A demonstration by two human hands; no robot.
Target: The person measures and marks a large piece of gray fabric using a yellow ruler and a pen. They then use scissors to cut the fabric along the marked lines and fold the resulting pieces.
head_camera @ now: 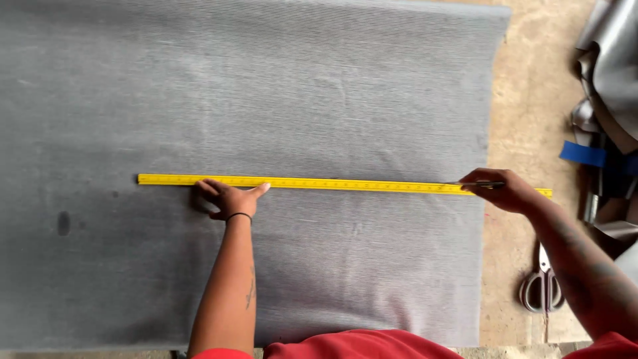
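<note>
One yellow ruler [332, 183] across one grey ribbed sheet [266, 86]. Left hand [229, 199] pressed flat on ruler; right hand [495, 191] pinching a thin marking tool [478, 184] against it. One pair of scissors [543, 287] on floor, scraps [608, 80] beyond.

Ruler [332, 183]: long, yellow, lay flat across grey ribbed sheet [266, 100].
Marking tool [480, 184]: thin, dark, rested against ruler's right end.
</note>
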